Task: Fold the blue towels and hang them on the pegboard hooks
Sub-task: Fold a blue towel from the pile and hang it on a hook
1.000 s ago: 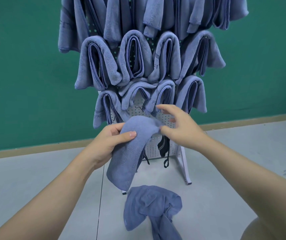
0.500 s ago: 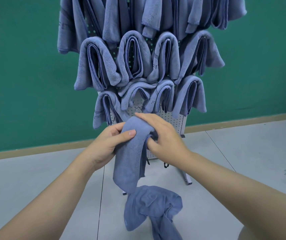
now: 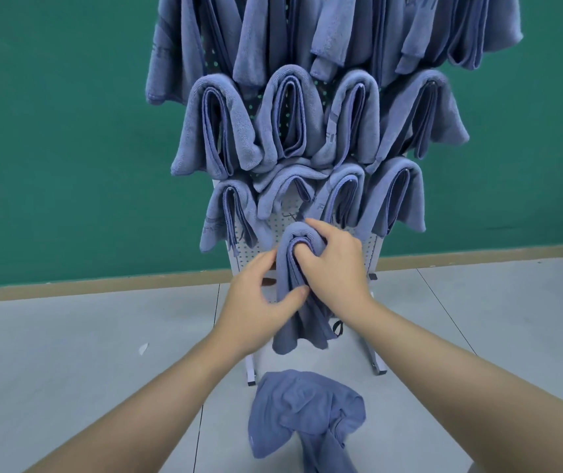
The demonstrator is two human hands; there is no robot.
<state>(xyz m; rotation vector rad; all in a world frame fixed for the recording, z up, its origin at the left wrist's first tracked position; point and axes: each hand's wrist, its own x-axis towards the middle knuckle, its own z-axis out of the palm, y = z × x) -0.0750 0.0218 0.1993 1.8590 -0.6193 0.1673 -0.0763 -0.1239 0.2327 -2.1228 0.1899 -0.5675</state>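
I am holding a folded towel (image 3: 298, 295) against the lower part of the pegboard (image 3: 370, 249), just under its lowest row of hung towels (image 3: 392, 196). My right hand (image 3: 333, 264) is clenching the towel's top fold, fingers tucked into it. My left hand (image 3: 259, 302) is pinching its left edge below that. The rest is hanging beneath both grips. A crumpled towel (image 3: 304, 411) is lying on the floor (image 3: 68, 370) before the pegboard.
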